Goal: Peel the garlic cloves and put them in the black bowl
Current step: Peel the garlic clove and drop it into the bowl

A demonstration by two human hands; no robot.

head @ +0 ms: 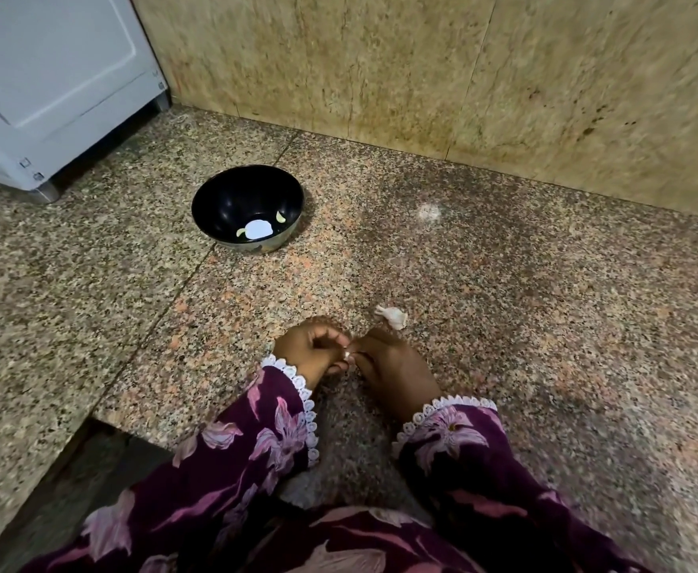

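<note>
A black bowl [219, 200] stands on the speckled granite counter, far left of my hands. Two peeled garlic cloves [281, 217] lie inside it beside a bright white glare spot. My left hand [308, 351] and my right hand [393, 366] meet fingertip to fingertip low over the counter, pinching a small pale garlic clove [346, 354] between them; most of it is hidden by the fingers. A partial garlic bulb with papery skin [390, 317] rests on the counter just beyond my right hand.
A white appliance [49, 84] stands at the far left corner. A beige stone wall [463, 76] runs along the back. The counter's front edge drops away at the lower left [103, 423]. My purple floral sleeves fill the bottom of the view.
</note>
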